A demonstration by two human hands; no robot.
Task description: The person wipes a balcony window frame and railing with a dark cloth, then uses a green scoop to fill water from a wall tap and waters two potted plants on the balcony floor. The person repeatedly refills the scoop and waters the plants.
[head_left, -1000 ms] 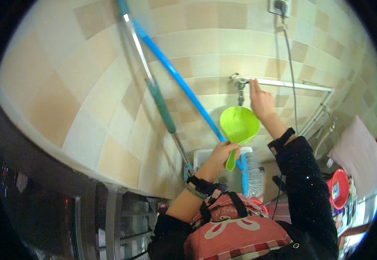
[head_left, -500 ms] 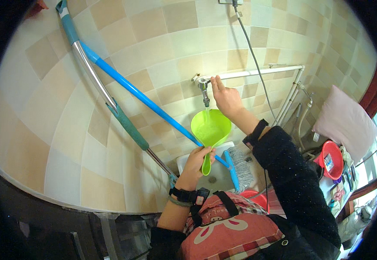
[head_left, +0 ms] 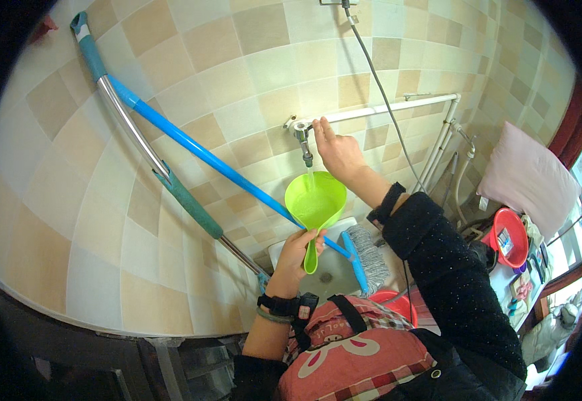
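My left hand (head_left: 292,257) is closed round the handle of a lime-green water dipper (head_left: 331,212), whose bowl sits under the running tap (head_left: 302,137). Water falls from the spout into the bowl, and some water shows inside. At the tap's small side lever is my right hand (head_left: 339,152), its index and middle fingers fairly straight against the lever and the other fingers curled; the thumb is hidden. Beneath the dipper stands a pale sink (head_left: 331,286), with a blue-backed mop head (head_left: 370,260) of grey strands in it.
A blue pole (head_left: 204,152) and a steel pole with a green grip (head_left: 187,204) slant across the tiled wall on the left. A grey cable (head_left: 379,83) hangs down past a white pipe (head_left: 398,107). To the right are a red basin (head_left: 517,234) and a pink cushion (head_left: 528,170).
The whole view has shifted slightly, so the tap and dipper appear further left and a little lower. Both hands keep their places, and water keeps running into the dipper.
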